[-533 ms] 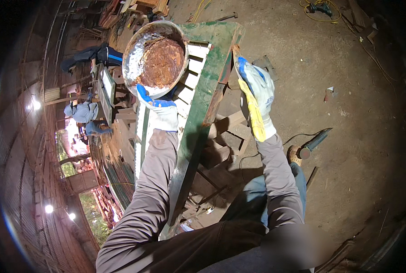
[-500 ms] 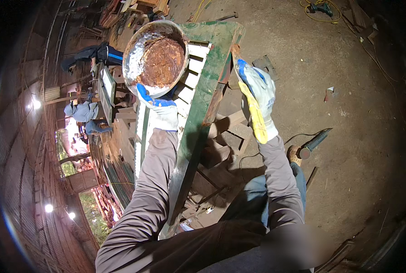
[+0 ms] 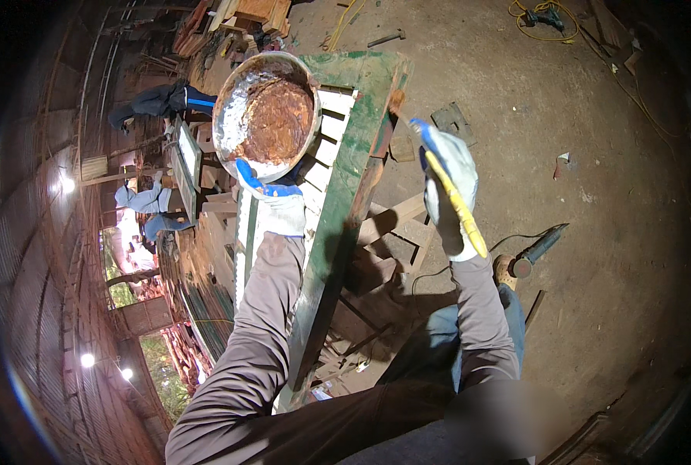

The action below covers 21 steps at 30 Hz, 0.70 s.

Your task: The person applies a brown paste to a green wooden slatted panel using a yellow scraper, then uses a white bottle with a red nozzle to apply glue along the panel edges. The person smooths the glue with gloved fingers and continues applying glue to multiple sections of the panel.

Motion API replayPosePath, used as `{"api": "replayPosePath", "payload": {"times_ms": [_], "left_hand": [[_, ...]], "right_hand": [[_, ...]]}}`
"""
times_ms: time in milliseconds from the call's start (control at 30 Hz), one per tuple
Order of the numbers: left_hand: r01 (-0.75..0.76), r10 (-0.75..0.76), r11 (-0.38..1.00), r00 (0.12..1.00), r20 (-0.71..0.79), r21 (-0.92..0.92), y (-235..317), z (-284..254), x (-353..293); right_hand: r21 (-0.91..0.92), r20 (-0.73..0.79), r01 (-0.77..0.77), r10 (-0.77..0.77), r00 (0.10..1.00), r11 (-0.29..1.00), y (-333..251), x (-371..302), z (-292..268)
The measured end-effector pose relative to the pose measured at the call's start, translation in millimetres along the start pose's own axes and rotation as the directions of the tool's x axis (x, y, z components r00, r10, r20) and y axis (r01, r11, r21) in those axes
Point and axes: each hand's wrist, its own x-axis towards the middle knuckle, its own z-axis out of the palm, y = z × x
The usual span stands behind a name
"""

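Observation:
My left hand (image 3: 274, 203), in a white glove with blue coating, grips the near rim of a round metal pan (image 3: 220, 128), its thumb over the edge. Thick reddish-brown paste (image 3: 281, 116) covers much of the pan's inside. Below the pan stands a green wooden frame (image 3: 344, 167) with white slats (image 3: 324, 147). Closed round a yellow-handled paintbrush (image 3: 458, 203), my gloved right hand (image 3: 452, 174) is just right of the frame. The brush's brown tip is at the frame's right edge, which carries reddish-brown smears; whether they touch, I cannot tell.
On the floor to the right lie an angle grinder (image 3: 538, 252) with its cord, a hammer (image 3: 386, 39) farther off, and a green power tool (image 3: 547, 15) with a yellow cord. Wooden blocks (image 3: 392, 225) sit beside the frame. Two people (image 3: 148, 200) work at the left.
My right hand has shifted slightly right and nearer, and the brush has turned so its handle shows edge-on. The pan and frame sit slightly lower in view; my left hand keeps its hold.

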Motion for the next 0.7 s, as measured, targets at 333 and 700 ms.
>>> {"api": "replayPosePath", "payload": {"times_ms": [333,700], "left_hand": [[0.297,-0.304,0.946,0.952,-0.041,-0.132,17.5,9.0,3.1],[0.139,-0.136,0.99,0.983,0.126,-0.017,1.9,-14.4,0.3]], "right_hand": [[-0.308,-0.035,0.046,-0.06,0.998,0.95,6.3,21.1,29.1],[-0.028,-0.085,0.03,-0.032,0.996,0.999,9.1,42.7,1.3]]}}
